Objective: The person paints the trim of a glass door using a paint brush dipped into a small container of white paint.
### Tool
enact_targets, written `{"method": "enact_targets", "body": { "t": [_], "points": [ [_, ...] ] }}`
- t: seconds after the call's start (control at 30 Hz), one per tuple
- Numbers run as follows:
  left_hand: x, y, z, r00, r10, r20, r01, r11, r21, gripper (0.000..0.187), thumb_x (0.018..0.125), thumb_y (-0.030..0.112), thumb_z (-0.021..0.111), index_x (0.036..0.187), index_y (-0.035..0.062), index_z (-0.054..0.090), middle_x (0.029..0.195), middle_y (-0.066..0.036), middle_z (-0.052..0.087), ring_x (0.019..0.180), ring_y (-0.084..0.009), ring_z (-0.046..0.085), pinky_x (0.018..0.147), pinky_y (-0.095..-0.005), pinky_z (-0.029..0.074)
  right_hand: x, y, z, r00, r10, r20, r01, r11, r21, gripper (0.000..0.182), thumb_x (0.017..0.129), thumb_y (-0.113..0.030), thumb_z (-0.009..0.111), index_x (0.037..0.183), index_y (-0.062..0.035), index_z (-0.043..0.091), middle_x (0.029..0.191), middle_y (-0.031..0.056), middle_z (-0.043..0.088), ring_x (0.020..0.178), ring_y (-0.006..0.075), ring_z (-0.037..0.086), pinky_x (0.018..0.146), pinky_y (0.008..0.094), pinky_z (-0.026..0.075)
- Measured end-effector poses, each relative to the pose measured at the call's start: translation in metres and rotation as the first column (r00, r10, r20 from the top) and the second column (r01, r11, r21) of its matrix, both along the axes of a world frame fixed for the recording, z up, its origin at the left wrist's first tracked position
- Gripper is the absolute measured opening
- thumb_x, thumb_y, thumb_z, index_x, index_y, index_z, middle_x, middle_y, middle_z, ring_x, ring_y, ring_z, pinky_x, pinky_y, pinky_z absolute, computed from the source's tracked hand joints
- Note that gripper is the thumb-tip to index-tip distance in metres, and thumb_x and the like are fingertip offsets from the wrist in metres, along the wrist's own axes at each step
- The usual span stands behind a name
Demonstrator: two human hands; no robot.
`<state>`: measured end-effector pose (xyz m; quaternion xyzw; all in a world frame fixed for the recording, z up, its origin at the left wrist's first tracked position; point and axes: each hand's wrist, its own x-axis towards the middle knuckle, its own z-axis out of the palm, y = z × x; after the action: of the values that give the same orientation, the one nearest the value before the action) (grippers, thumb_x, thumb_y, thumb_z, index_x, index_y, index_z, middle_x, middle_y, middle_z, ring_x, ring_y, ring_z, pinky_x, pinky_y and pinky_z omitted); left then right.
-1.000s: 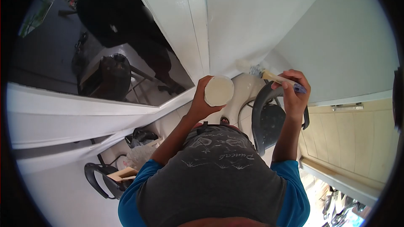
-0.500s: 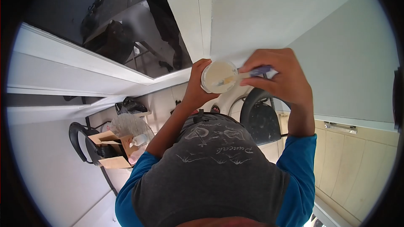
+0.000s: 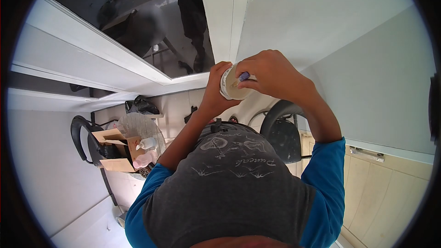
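Observation:
My left hand (image 3: 216, 93) is wrapped around the side of a round plastic tub (image 3: 223, 88). The tub is tilted toward me, and a pale, cream-coloured substance (image 3: 236, 93) shows inside. Over the tub's opening, my right hand (image 3: 266, 74) pinches a slim purple-handled tool (image 3: 244, 76). Its lower end points down into the tub, and my fingers cover much of it. I cannot make out what kind of tip it has.
A white-framed dark glass pane (image 3: 161, 32) is ahead on the left, beside a pale wall (image 3: 312, 18). Below stand a black chair (image 3: 282, 140) and a round table (image 3: 138, 121) with an open cardboard box (image 3: 115, 164) and bottles (image 3: 146, 143). A metal handle (image 3: 366, 154) sits at right.
My right hand has moved left and closer over the tub, bringing the tool more upright and deeper into it. My left hand keeps its hold. The camera view has shifted slightly.

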<state>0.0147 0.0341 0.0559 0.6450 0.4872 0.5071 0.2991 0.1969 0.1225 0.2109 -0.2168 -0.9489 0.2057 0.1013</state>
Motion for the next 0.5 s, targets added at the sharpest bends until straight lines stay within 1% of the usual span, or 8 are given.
{"method": "enact_targets", "body": {
  "t": [0.1, 0.17, 0.27, 0.4, 0.47, 0.5],
  "points": [
    [-0.002, -0.001, 0.000, 1.000, -0.001, -0.019, 0.001, 1.000, 0.019, 0.107, 0.060, 0.014, 0.097, 0.149, 0.0093, 0.038, 0.146, -0.014, 0.041, 0.137, -0.0317, 0.046, 0.113, -0.0428, 0.040, 0.000, -0.001, -0.001, 1.000, -0.012, -0.028, 0.012, 1.000, 0.011, 0.021, 0.082, -0.025, 0.082, 0.097, -0.0110, 0.075, 0.092, 0.0070, 0.077, 0.079, 0.0278, 0.071, 0.078, 0.0380, 0.055],
    [-0.002, -0.001, 0.000, 1.000, 0.006, -0.024, -0.006, 1.000, 0.014, 0.107, 0.061, 0.014, 0.097, 0.150, 0.0094, 0.037, 0.147, -0.014, 0.041, 0.137, -0.0319, 0.046, 0.113, -0.0430, 0.040, -0.001, -0.001, 0.000, 0.999, -0.039, 0.020, 0.040, 0.999, -0.030, 0.022, 0.082, -0.025, 0.083, 0.097, -0.0110, 0.076, 0.093, 0.0075, 0.077, 0.080, 0.0279, 0.071, 0.080, 0.0383, 0.055],
    [-0.002, -0.002, -0.002, 1.000, 0.011, -0.029, -0.011, 1.000, 0.007, 0.107, 0.061, 0.014, 0.096, 0.151, 0.0094, 0.037, 0.147, -0.014, 0.040, 0.138, -0.0324, 0.045, 0.113, -0.0434, 0.040, 0.001, -0.002, -0.009, 0.999, -0.039, -0.015, 0.040, 0.999, 0.006, 0.022, 0.082, -0.026, 0.083, 0.096, -0.0109, 0.076, 0.092, 0.0078, 0.077, 0.079, 0.0283, 0.071, 0.080, 0.0388, 0.055],
    [-0.001, -0.002, -0.004, 1.000, -0.009, -0.025, 0.010, 1.000, 0.019, 0.107, 0.061, 0.014, 0.096, 0.151, 0.0096, 0.037, 0.147, -0.014, 0.040, 0.139, -0.0330, 0.045, 0.113, -0.0436, 0.040, 0.004, 0.000, -0.011, 0.999, -0.050, 0.010, 0.050, 0.998, -0.023, 0.023, 0.080, -0.025, 0.085, 0.095, -0.0107, 0.076, 0.093, 0.0068, 0.078, 0.081, 0.0293, 0.072, 0.079, 0.0385, 0.055],
    [0.000, -0.002, -0.005, 0.999, 0.003, -0.042, -0.002, 1.000, 0.027, 0.106, 0.061, 0.013, 0.096, 0.150, 0.0085, 0.037, 0.146, -0.015, 0.041, 0.137, -0.0334, 0.045, 0.113, -0.0433, 0.040, 0.009, 0.002, -0.011, 0.987, -0.090, -0.134, 0.086, 0.996, -0.037, 0.023, 0.080, -0.024, 0.087, 0.093, -0.0095, 0.075, 0.084, 0.0067, 0.075, 0.068, 0.0234, 0.067, 0.067, 0.0337, 0.052],
    [0.000, -0.001, -0.007, 0.999, 0.002, -0.042, -0.001, 1.000, 0.027, 0.106, 0.061, 0.013, 0.096, 0.150, 0.0085, 0.037, 0.146, -0.015, 0.041, 0.137, -0.0334, 0.045, 0.113, -0.0433, 0.040, 0.013, 0.004, -0.009, 0.987, -0.091, -0.133, 0.087, 0.996, -0.037, 0.023, 0.080, -0.024, 0.087, 0.093, -0.0095, 0.075, 0.084, 0.0067, 0.075, 0.068, 0.0234, 0.067, 0.067, 0.0337, 0.052]
  ]
}}
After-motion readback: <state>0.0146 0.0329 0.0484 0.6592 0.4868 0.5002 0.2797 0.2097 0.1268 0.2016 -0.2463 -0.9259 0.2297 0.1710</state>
